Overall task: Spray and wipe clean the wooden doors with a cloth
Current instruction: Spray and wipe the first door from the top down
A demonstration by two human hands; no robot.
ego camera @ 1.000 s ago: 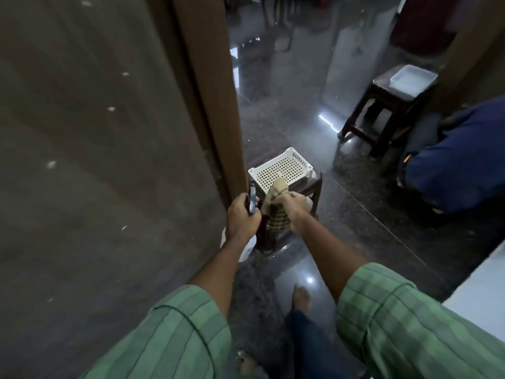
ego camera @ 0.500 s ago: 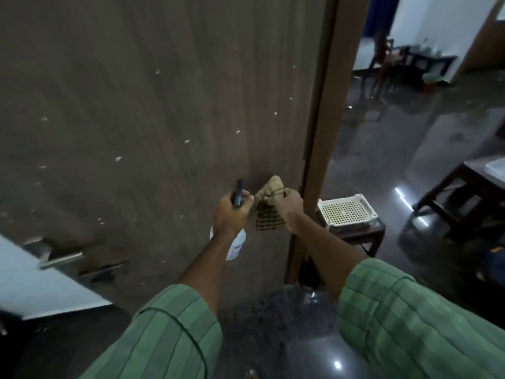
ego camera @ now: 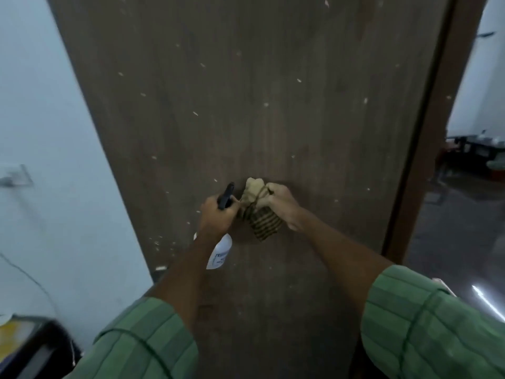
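Note:
A brown wooden door [ego camera: 259, 105] fills the middle of the head view, dotted with small pale specks. My left hand [ego camera: 217, 216] grips the neck of a white spray bottle [ego camera: 220, 254] with a black trigger head, held in front of the door. My right hand [ego camera: 280, 203] holds a bunched beige and dark checked cloth [ego camera: 262, 222] just right of the bottle, close to the door's surface. Both hands are side by side, nearly touching.
A pale wall [ego camera: 41, 132] with a fitting [ego camera: 15, 176] and a thin cable lies left of the door. The door's edge and frame [ego camera: 426, 160] run down the right, with a dark shiny floor [ego camera: 459, 228] and furniture [ego camera: 475, 151] beyond. A dark object [ego camera: 30, 348] sits bottom left.
My view has swung up and left from the floor and stool to the door face. Both hands rose with it, keeping the bottle and cloth together.

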